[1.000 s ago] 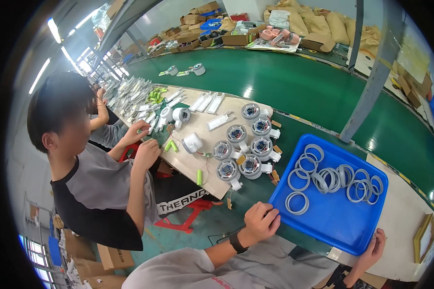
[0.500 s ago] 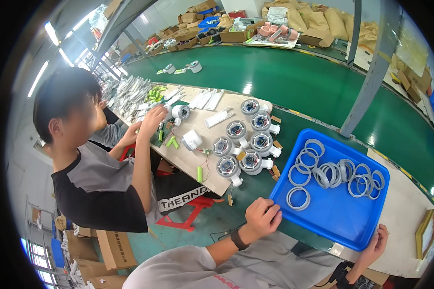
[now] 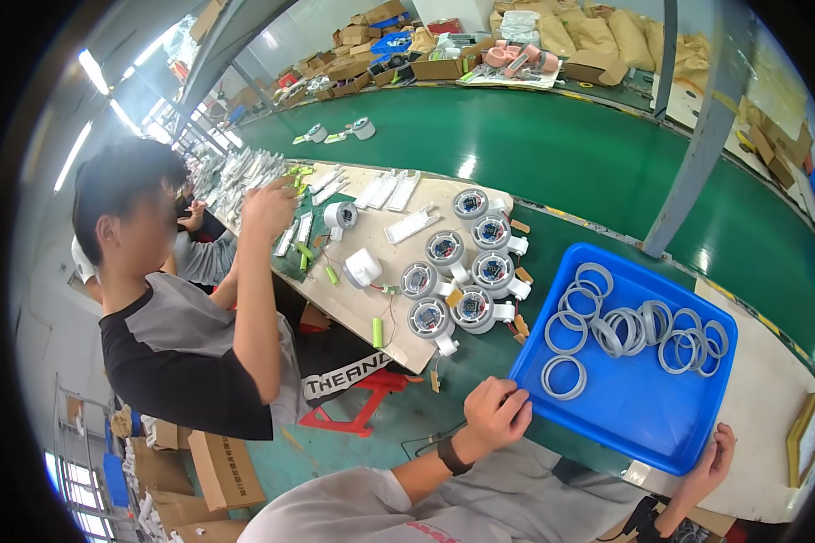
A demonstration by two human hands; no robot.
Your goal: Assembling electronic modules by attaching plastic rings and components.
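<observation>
A shallow blue plastic tray (image 3: 627, 452) lies tilted in front of me at the right, with several grey rings (image 3: 608, 339) loose inside, some overlapping. My left hand (image 3: 496, 412), a dark band on its wrist, is closed at the tray's near left corner, fingers curled by the rim. At the near right corner, my right hand (image 3: 717, 460) grips the rim; part of its grip is hidden. Left of the tray stand several round white-and-grey units (image 3: 428, 317) with circuit boards showing inside and short white handles.
A co-worker (image 3: 181, 335) sits at the left, one hand raised over the bench (image 3: 371, 312). White handle shells (image 3: 414, 223) and green battery cells (image 3: 378, 332) lie there. A green conveyor belt (image 3: 516, 127) runs behind, and a grey metal post (image 3: 697, 154) rises beyond the tray.
The co-worker's raised hand has moved left and up, away from a round white unit. My hands keep their places on the tray; the whole view has shifted slightly.
</observation>
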